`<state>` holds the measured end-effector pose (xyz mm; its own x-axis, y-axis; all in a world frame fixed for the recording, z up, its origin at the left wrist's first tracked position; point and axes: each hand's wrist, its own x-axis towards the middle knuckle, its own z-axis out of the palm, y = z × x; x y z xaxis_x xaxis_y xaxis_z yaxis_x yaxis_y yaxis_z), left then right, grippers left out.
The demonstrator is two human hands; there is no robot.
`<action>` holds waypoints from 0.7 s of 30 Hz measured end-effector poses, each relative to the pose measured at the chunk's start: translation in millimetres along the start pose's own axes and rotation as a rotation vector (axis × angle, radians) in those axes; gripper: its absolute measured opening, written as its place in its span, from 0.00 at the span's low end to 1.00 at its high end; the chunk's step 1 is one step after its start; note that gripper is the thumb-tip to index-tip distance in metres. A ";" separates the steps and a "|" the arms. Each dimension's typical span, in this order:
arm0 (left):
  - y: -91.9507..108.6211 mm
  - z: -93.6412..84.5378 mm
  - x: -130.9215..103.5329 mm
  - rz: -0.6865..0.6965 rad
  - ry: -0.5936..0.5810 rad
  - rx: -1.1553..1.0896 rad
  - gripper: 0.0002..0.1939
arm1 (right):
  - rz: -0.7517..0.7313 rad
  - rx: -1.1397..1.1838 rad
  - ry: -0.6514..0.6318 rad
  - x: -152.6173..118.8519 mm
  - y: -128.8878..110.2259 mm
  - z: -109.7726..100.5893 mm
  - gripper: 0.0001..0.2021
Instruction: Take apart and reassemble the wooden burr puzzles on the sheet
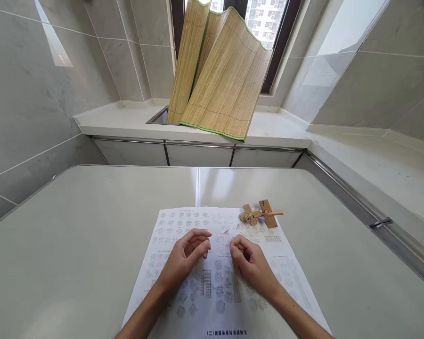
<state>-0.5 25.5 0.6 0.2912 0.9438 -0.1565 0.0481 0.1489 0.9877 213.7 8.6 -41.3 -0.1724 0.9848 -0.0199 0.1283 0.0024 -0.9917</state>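
Observation:
A large white sheet (212,310) printed with rows of small diagrams lies on the table. Over its left half is my left hand (191,249), fingers loosely curved and a little apart from the thumb, nothing visible in it. My right hand (247,256) rests over the right half with its fingers curled in; whether anything is inside cannot be made out. A small wooden assembly (265,214) of slotted pieces and a thin stick sits at the sheet's far right corner, just beyond my right hand and touching neither hand.
The pale table (74,245) has a seam running away from me. Behind it is a white counter (120,120) with a partly hidden sink (157,117) and a bent bamboo mat (226,75) before a window. Another counter (385,160) runs along the right.

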 end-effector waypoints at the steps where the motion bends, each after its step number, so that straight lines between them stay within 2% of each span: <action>1: -0.2 -0.4 0.1 -0.002 -0.003 0.002 0.14 | 0.003 -0.001 -0.003 -0.1 0.5 -0.3 0.16; 8: -4.4 -4.0 3.4 -0.005 -0.017 0.001 0.15 | -0.012 -0.037 0.010 0.6 0.3 -0.2 0.14; 21: 4.6 -0.5 2.8 -0.012 0.056 0.004 0.16 | 0.039 -0.016 0.025 4.0 -0.7 2.9 0.15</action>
<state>0.1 29.0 4.7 0.2366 0.9570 -0.1681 0.0549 0.1596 0.9857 210.1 12.1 -41.0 -0.1421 0.9883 -0.0549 0.1499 -0.0333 -0.9881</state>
